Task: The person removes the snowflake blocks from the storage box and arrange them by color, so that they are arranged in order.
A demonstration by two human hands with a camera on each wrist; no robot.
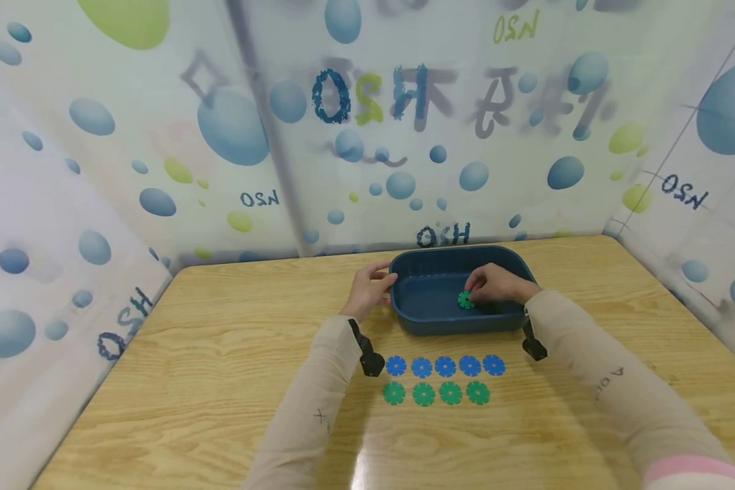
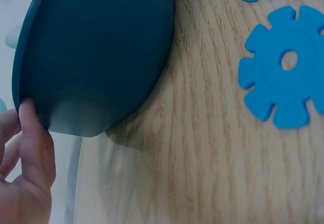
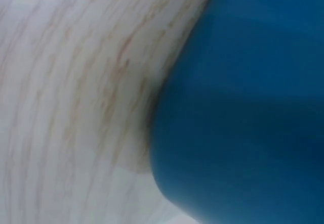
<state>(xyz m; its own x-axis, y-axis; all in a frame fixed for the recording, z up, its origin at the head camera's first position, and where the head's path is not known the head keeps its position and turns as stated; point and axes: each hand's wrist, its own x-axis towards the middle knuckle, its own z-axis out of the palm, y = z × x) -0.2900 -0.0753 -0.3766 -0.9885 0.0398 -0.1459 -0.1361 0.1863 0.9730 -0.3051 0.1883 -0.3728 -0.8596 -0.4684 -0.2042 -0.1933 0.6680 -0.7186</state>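
A dark blue plastic basin [image 1: 459, 327] stands on the wooden table. My left hand [image 1: 369, 289] holds its left end at the rim; in the left wrist view, fingers [image 2: 34, 148] lie against the outer wall. Inside the basin, my right hand [image 1: 495, 282] pinches a green notched interlocking disc [image 1: 465, 300] just above or at the floor; the exact contact cannot be told. In front of the basin lies a row of several blue interlocking discs [image 1: 445, 366], and nearer me a row of several green ones [image 1: 450, 393]. The right wrist view shows only basin wall [image 3: 243, 113] and table.
The wooden table [image 1: 220, 340] meets patterned curtains [image 1: 355, 170] at its back and sides. Black wrist cameras hang under both wrists, the left one [image 1: 372, 363] close beside the disc rows. The basin stands near the table's back edge.
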